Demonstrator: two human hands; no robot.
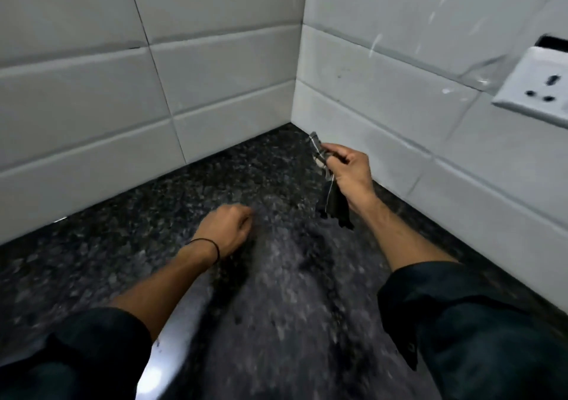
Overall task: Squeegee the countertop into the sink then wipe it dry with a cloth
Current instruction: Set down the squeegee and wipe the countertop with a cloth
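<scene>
Right hand [347, 173] at 2 o'clock, fingers clenched around dark, limp cloth [333, 205]; cloth hangs just above dark speckled granite table [276, 276] near corner of white glossy wall tiles [368, 98]. Left hand [226, 230] at centre, fingers curled into loose fist, grasping nothing visible. Frame blurred.

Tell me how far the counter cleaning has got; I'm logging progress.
No squeegee or sink is in view, so that step can't be judged. In hand: the right hand grips a dark bunched cloth above the speckled black granite countertop, near the corner. The left hand is fisted. Wiping dry looks left to do.
</scene>
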